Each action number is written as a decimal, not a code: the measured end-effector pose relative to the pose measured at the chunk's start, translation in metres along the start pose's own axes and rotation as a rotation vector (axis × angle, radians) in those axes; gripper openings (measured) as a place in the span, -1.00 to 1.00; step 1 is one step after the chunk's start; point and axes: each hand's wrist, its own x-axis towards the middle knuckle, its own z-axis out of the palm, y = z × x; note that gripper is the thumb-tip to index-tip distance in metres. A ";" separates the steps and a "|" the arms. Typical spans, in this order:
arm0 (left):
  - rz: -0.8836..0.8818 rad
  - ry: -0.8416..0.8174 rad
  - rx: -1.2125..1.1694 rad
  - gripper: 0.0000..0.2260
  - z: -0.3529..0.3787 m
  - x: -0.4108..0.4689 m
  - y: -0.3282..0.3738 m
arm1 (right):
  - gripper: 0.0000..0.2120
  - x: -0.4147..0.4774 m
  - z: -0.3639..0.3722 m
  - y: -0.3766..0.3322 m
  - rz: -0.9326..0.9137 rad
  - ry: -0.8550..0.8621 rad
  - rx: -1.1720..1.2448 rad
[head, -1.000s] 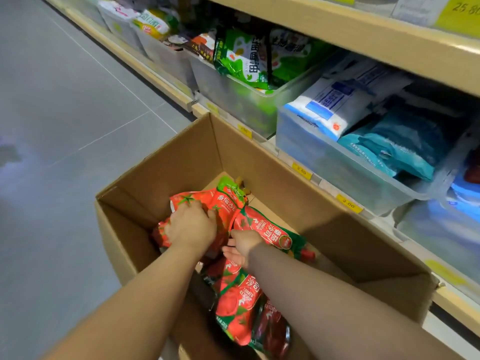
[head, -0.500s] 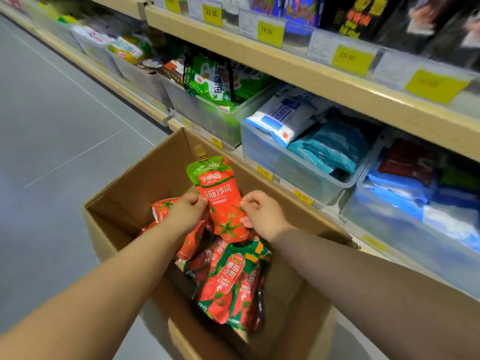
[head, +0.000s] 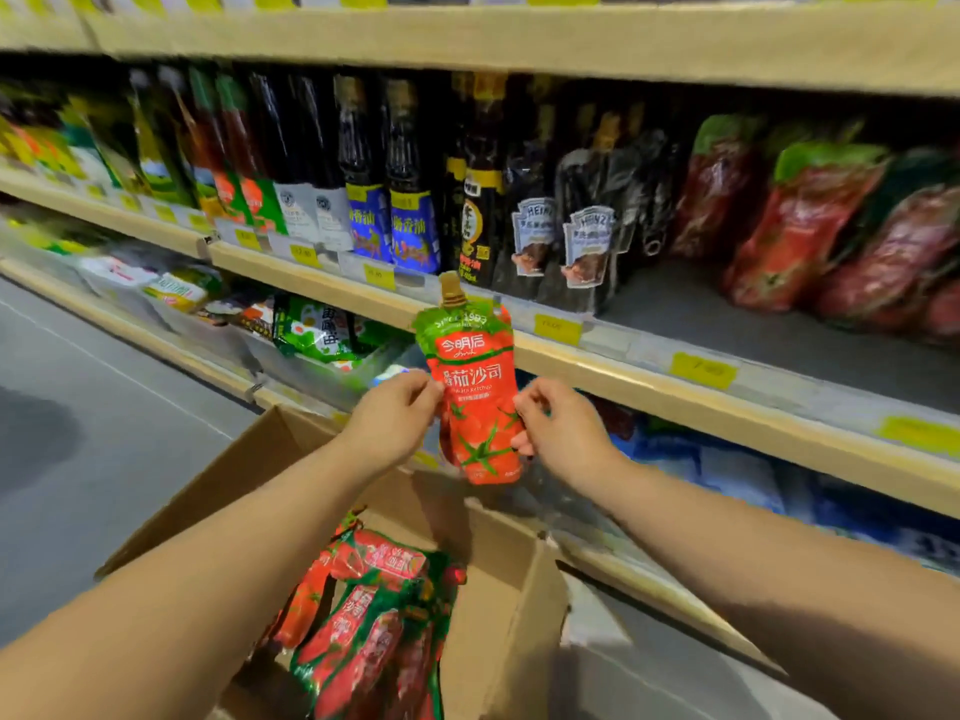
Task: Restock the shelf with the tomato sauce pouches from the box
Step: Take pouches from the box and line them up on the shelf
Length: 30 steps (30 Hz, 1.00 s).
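Pinching one tomato sauce pouch by its side edges, the left hand and the right hand hold it upright between them, fingers curled onto the film. It has a red body printed with tomatoes, a green top band, white lettering and a brown spout cap. Below both hands sits one open cardboard box holding a heap of spare pouches, at least four, though blur prevents a firm count. Beyond the right hand, on the shelf, about four shelved pouches lean together.
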 end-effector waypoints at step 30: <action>0.195 -0.091 -0.414 -0.54 0.124 0.103 0.215 | -0.93 0.066 -0.220 0.004 0.289 0.415 0.305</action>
